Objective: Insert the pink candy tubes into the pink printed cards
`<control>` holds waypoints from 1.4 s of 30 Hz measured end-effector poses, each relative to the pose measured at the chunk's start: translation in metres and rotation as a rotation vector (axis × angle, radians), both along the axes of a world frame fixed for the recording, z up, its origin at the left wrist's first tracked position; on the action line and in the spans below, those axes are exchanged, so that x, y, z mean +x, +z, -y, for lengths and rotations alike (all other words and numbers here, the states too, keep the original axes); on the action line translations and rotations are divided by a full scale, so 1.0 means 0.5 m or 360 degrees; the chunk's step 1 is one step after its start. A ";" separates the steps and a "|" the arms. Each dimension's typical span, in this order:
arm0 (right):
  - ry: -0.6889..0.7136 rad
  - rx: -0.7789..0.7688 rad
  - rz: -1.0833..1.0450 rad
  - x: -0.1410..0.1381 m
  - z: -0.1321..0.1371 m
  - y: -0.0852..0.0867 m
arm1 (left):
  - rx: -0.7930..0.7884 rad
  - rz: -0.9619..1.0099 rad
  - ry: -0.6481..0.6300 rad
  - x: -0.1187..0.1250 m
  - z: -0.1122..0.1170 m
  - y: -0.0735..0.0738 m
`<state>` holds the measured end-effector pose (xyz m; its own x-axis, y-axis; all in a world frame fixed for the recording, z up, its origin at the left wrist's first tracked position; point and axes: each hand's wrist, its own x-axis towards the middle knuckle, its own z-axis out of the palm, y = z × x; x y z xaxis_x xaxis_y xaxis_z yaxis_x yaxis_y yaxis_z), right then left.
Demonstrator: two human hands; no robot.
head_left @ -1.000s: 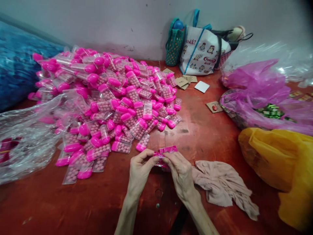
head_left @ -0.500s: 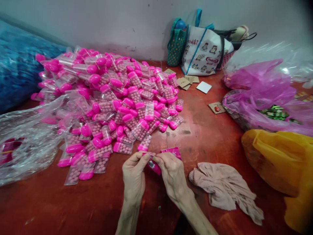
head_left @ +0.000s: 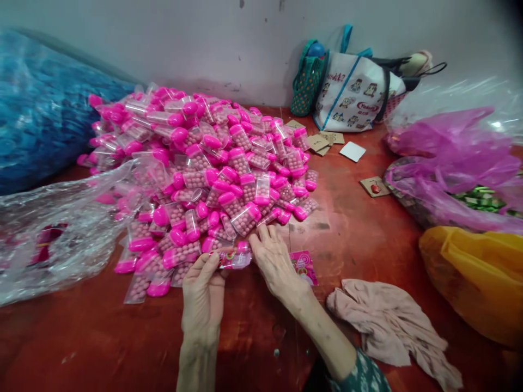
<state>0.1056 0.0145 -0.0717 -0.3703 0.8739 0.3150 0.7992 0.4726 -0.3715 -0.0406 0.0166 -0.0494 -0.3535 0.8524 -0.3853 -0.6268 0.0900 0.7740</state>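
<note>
My left hand (head_left: pixel 204 288) pinches a glossy pink printed plastic wrapper (head_left: pixel 233 259) between thumb and fingers, holding it level at the near edge of the pile. To its right, my right hand (head_left: pixel 275 261) reaches over a clear pink-capped container (head_left: pixel 244 246); its fingers are bent down around it and hide most of it. In front of both hands lies a big heap of clear flat containers (head_left: pixel 245 188) with pink caps, filled with small pink balls. Another pink printed wrapper (head_left: pixel 304 265) is flat on the red surface, partly behind my right wrist.
Clear plastic sheeting (head_left: pixel 81 239) and a blue bag (head_left: pixel 44 109) lie at left. A crumpled cloth (head_left: pixel 392 318), a yellow bag (head_left: pixel 469 277) and a purple plastic bag (head_left: pixel 445 136) are on the right. A white tote (head_left: pixel 347 92) and cardboard squares (head_left: pixel 322 142) sit by the wall.
My hands were together at the wrapper. Now they are apart: the left keeps the wrapper, and the right has let go and moved forward to a container at the pile's edge.
</note>
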 end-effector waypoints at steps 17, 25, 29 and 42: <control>-0.0598 -0.0966 -0.1296 0.024 0.009 0.106 | 0.0203 -0.0236 0.0097 0.016 -0.001 0.000; -0.0549 -0.1145 -0.1597 0.016 0.026 0.092 | 0.0309 -0.0280 -0.0067 0.032 0.006 -0.001; -0.0517 -0.1344 -0.1979 0.023 0.028 0.073 | 0.0300 -0.0255 -0.0166 0.033 0.007 -0.002; -0.0442 -0.1512 -0.2025 0.064 0.028 0.084 | 0.0224 -0.0073 -0.0507 0.048 0.012 0.001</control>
